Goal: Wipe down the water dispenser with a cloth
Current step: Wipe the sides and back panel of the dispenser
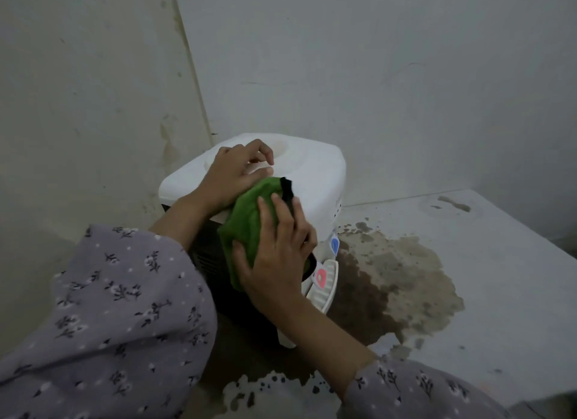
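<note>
**Desk:** What is the picture showing?

**Field:** A person is wiping a small white water dispenser (315,175) that is standing in the far left corner of the floor (487,293), where two walls (374,75) are meeting. A green cloth (246,219) is lying over the dispenser's near top edge and running down its dark side.

**Desk:** And the hands?

**Field:** The right hand (278,256) is pressing the cloth flat against the casing, with its fingers spread and fairly straight and its thumb at the cloth's lower edge. The left hand (232,175) is resting on the lid beside the round bottle well. Its fingers are loosely bent and grasping nothing, and it appears to be steadying the unit.

**Desk:** How far along is the job?

**Field:** It is looking like mid-task. The cloth is working the top edge and side. The blue tap (334,244), the red tap (321,275) and the drip tray (327,290) under them are sitting just beyond the cloth, probably waiting their turn. Whether the lid is already clean, we cannot tell.

**Desk:** Anything around it?

**Field:** A dark wet patch (390,278) is spreading over the floor from the dispenser's front, and flower-print sleeves (125,293) are filling the foreground.
</note>
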